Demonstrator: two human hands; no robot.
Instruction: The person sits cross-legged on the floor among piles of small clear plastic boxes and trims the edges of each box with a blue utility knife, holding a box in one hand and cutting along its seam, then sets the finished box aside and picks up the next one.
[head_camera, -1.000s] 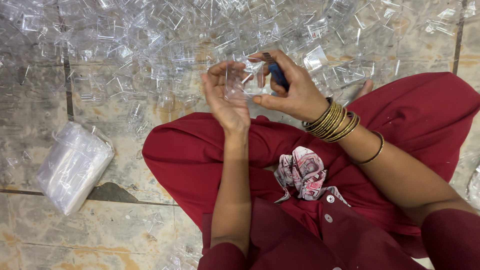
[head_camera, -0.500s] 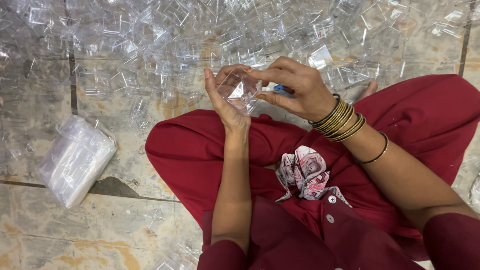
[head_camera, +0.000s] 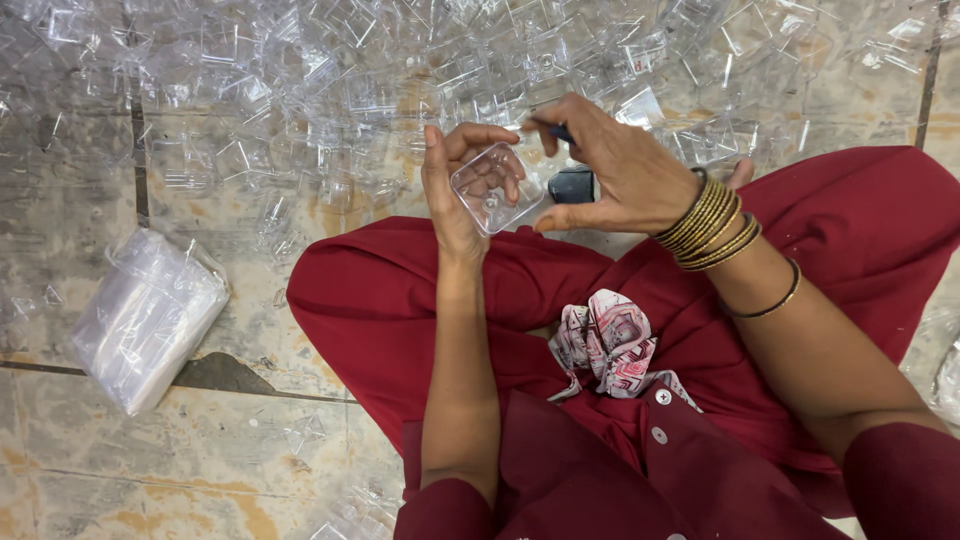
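Left hand (head_camera: 455, 195) is raised, palm up, fingers curled on clear box (head_camera: 495, 188); right hand (head_camera: 615, 170) grips its edge.

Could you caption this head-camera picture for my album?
Left hand holds a clear plastic box; right hand pinches a dark tool above a clear pile.

Soft, even daylight falls on my lap; shadows are faint. The clear boxes (head_camera: 420, 80) beyond my hands glint with small glare spots. Everything looks sharp, corners slightly stretched.

Plastic pile (head_camera: 400, 70) ahead of lap; bag stack (head_camera: 145, 315) left.
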